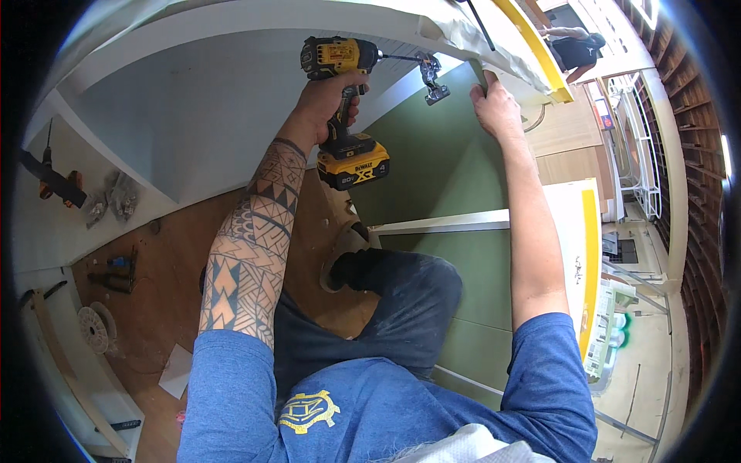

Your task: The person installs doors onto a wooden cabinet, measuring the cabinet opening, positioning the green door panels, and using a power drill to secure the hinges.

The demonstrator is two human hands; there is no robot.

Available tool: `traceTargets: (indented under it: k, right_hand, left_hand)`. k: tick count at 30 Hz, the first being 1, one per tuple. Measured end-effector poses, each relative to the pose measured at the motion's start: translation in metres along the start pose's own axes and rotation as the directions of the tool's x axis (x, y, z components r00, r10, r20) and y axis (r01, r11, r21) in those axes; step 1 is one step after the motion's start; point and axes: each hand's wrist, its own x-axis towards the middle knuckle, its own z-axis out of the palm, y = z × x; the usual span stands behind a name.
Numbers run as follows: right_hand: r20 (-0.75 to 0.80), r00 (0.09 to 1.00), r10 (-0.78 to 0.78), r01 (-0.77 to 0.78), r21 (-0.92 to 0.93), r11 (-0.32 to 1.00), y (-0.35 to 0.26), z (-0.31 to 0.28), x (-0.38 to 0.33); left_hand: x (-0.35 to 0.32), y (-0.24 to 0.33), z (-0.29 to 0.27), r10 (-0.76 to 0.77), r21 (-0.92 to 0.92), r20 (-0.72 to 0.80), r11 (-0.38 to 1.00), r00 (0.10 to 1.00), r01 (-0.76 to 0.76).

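Note:
My left hand (328,96) grips the handle of a yellow and black cordless drill (343,100), held up with its bit pointing right at a metal cabinet hinge (431,77). The hinge sits at the upper edge of a green cabinet door (432,162). My right hand (498,104) holds the top edge of that green door, fingers curled over it, just right of the hinge. Both arms reach upward and away from me, the left forearm tattooed. The white cabinet body (193,116) lies to the left of the drill.
A wooden floor (162,293) holds small tools, a round white spool (94,328) and a paper scrap. A clamp (54,181) and hardware bags (116,197) rest on a white panel at left. My knee and shoe (343,255) are below the drill. Another person (575,46) stands far back right.

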Motion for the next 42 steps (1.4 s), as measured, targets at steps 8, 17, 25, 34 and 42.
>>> traceTargets:
  k: [8, 17, 25, 34, 42]
  right_hand:
    - [0.005, 0.999, 0.031, -0.031, 0.006, 0.999, -0.005, -0.005, -0.005]
    - [0.031, 0.999, 0.028, -0.028, 0.017, 0.999, -0.007, -0.008, -0.004]
    - [0.017, 0.999, 0.047, -0.047, 0.034, 0.998, -0.010, -0.007, -0.007]
    - [0.047, 0.997, 0.065, -0.066, 0.025, 0.997, -0.008, -0.009, -0.008]
    - [0.017, 0.999, 0.029, -0.030, 0.063, 0.998, -0.006, -0.009, -0.012]
  left_hand:
    - [0.003, -0.002, 0.001, -0.015, 0.000, -0.004, 1.000, 1.000, 0.015]
    - [0.002, -0.001, -0.001, -0.030, -0.012, 0.013, 0.999, 0.999, 0.030]
    - [0.000, 0.000, 0.003, -0.073, -0.021, 0.016, 0.997, 0.997, 0.073]
    - [0.003, 0.002, -0.001, -0.116, 0.030, 0.011, 0.993, 0.993, 0.115]
    - [0.004, 0.000, 0.004, -0.085, 0.054, 0.002, 0.995, 0.996, 0.085]
